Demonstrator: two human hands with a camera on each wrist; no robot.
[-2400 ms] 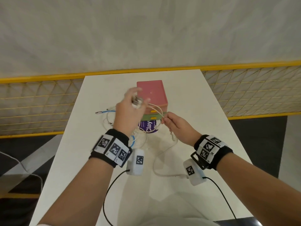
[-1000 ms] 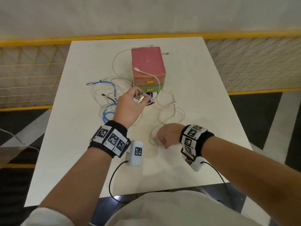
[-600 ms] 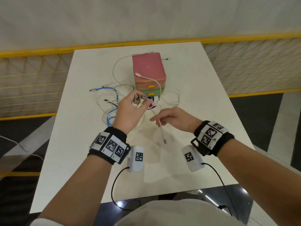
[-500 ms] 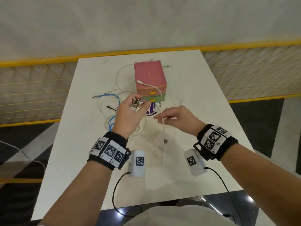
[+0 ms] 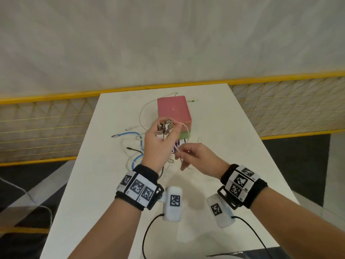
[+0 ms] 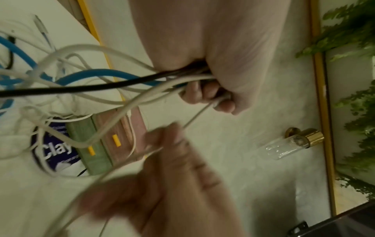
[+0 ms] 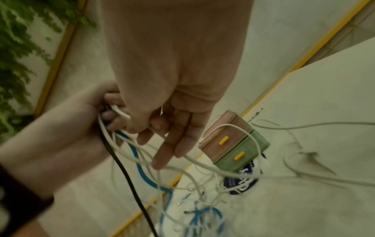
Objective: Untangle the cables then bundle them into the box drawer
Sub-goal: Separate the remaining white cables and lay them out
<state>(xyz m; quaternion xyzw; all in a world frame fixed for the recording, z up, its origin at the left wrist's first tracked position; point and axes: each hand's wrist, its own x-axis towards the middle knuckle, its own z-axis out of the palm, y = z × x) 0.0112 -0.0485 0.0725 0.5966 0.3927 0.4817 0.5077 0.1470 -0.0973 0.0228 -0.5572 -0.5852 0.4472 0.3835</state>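
My left hand (image 5: 158, 146) is raised near the middle of the head view, fingers curled tight round a bunch of USB plugs (image 5: 165, 128) that stick up out of my fist. From the underside of that fist the cables (image 6: 113, 83) spill down toward the left of the left wrist view: several white ones, a blue cable (image 6: 87, 75) and a black cable (image 6: 61, 89), all gripped together.

My right hand (image 5: 197, 158) sits just right of and below the left one in the head view. Its thumb and forefinger pinch a thin white cable (image 5: 184, 128), which arcs up from the pinch to the plugs in my left fist. The other fingers (image 7: 162, 154) hang loosely extended, pointing down in the centre of the right wrist view.

The box (image 5: 173, 111) stands above my hands in the head view, on the white table (image 5: 233, 146). It has a pink upper drawer (image 7: 219, 141) and a green lower drawer (image 7: 241, 157), each with a yellow handle, and both look pushed in. A white cable lies draped over the front of the pink drawer. Under the box's front edge is a dark round lid marked "Clay" (image 6: 54, 149).

More cable loops lie loose on the table left of the box, with the blue cable's metal end pointing to the left of the head view.
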